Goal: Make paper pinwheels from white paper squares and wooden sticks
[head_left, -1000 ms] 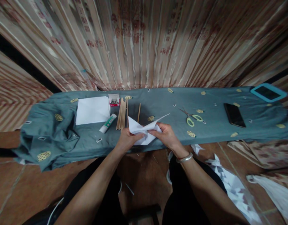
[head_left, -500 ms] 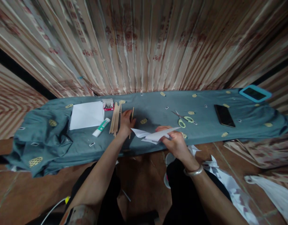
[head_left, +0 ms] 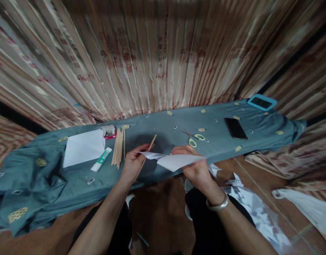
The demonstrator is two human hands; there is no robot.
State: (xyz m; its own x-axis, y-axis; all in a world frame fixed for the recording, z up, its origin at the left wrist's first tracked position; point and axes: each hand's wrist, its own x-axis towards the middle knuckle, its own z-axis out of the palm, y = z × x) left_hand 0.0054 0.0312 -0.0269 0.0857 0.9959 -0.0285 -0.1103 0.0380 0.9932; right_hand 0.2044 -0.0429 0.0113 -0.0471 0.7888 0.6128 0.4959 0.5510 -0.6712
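Dim, warm indoor light, soft motion blur throughout, strong wide-angle bending toward the edges, no glare.

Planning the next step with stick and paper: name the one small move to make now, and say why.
Probably bring the stick down onto the folded paper. The left hand holds the stick raised, its lower end at the paper's left tip, while the right hand holds the paper above the table edge. The two meet only at that tip.

left hand (head_left: 133, 163): wooden stick (head_left: 151, 143) | right hand (head_left: 196, 169): folded paper (head_left: 175, 161)
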